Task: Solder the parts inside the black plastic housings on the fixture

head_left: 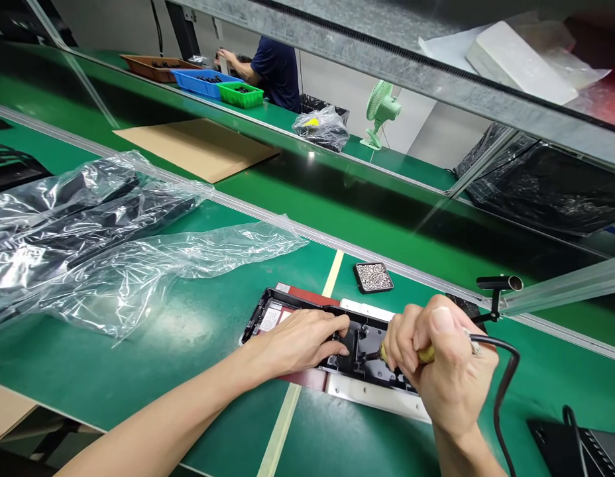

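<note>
Gripping a yellow-handled, black-corded tool (427, 355) in the right hand (450, 361), with tip inside the long black plastic casing (376, 339) on a red-and-white fixture (370, 392). Resting the left hand (305, 339) over the casing, with thumb and forefinger slightly apart; cannot tell whether pinching anything.

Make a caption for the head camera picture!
Left hand on a black casing, right hand gripping a corded tool.

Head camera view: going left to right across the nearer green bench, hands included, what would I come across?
Clear plastic wrapping → left hand → small dish of metal pieces → right hand, closed around a yellow-handled tool → flat black part at the lower right.
</note>
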Demonstrator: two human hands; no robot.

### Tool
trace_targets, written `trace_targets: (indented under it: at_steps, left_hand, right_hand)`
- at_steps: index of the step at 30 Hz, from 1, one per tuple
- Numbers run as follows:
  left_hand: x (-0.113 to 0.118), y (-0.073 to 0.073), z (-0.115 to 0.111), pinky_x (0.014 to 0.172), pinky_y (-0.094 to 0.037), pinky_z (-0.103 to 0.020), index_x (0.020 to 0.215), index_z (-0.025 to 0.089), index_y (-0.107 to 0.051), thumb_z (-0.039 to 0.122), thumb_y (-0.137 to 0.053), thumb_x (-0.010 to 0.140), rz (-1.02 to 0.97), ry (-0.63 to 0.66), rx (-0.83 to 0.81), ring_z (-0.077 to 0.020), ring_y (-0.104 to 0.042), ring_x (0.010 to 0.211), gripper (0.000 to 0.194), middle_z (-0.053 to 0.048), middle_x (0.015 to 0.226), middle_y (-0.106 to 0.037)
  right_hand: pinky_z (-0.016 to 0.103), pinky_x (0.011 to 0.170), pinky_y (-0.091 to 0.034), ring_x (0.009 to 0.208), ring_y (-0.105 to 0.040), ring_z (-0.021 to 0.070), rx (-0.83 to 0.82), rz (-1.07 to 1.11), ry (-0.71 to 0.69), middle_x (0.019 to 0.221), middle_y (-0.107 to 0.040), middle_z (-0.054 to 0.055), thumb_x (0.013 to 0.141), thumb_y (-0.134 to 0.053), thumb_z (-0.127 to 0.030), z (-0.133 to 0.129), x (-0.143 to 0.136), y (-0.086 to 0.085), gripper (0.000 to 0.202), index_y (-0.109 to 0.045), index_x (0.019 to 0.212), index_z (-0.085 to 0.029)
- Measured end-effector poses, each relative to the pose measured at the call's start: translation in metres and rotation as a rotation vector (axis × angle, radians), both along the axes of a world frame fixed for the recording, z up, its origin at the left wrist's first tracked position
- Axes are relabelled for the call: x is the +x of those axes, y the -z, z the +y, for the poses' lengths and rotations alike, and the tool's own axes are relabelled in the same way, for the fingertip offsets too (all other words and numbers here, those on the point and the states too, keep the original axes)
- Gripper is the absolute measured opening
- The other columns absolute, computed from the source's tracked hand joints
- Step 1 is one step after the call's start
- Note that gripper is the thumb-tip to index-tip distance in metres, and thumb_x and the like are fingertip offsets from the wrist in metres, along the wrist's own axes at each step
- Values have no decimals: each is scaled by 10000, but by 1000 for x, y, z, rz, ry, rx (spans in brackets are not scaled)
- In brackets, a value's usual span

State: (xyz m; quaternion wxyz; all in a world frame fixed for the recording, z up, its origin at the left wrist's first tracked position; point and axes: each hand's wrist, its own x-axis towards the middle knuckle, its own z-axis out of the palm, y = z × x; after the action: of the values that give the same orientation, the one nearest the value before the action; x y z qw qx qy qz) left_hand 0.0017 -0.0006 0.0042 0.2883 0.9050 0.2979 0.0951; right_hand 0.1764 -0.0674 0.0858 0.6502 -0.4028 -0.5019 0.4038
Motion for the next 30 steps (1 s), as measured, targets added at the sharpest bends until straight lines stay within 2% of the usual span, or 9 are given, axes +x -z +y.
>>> trace_targets:
  at_steps: [7,14,16,19,22,30]
  left_hand:
    - [0,1,0,621,-350,-284,1008,250,-509,438,-548,1020,7,6,-5,-240,-675,797,193,-13,896,-677]
    - [0,0,0,605,-323,-274,1000,248,-511,423,-558,1016,2,-1,4,-217,-638,754,182,-3,864,-645]
    - [0,-1,0,604,-321,-274,994,247,-515,439,-548,1018,9,-3,-6,-213,-623,739,196,0,854,-637]
    - [0,-2,0,614,-326,-272,1005,248,-526,448,-548,1017,19,-11,-21,-213,-617,757,202,-5,878,-645]
    - [0,-2,0,624,-329,-272,1020,245,-535,443,-544,1020,23,-19,-39,-213,-616,776,199,-13,905,-655]
    - [-1,3,-1,620,-320,-274,1014,250,-538,457,-547,1018,9,-28,-61,-207,-608,770,207,-3,888,-643]
  right_hand:
    - [257,433,-405,441,-473,96,-2,-40,-64,528,-513,-49,1016,-538,-294,1,5,1,304,-500,727,-207]
    - [258,434,-410,445,-466,94,32,-13,-134,533,-507,-41,1011,-540,-356,1,11,-4,332,-533,721,-195]
    - [263,409,-420,415,-446,94,65,23,-84,511,-497,-45,1009,-524,-333,2,12,-10,337,-536,701,-197]
    - [264,369,-413,368,-410,93,130,66,73,470,-475,-54,1010,-496,-312,6,13,-18,355,-522,673,-202]
    - [269,344,-405,348,-403,97,144,40,168,459,-463,-54,1011,-508,-316,12,13,-20,370,-509,659,-202]
    - [265,316,-367,331,-383,97,123,33,200,450,-442,-55,1006,-523,-314,30,10,-14,380,-474,646,-205]
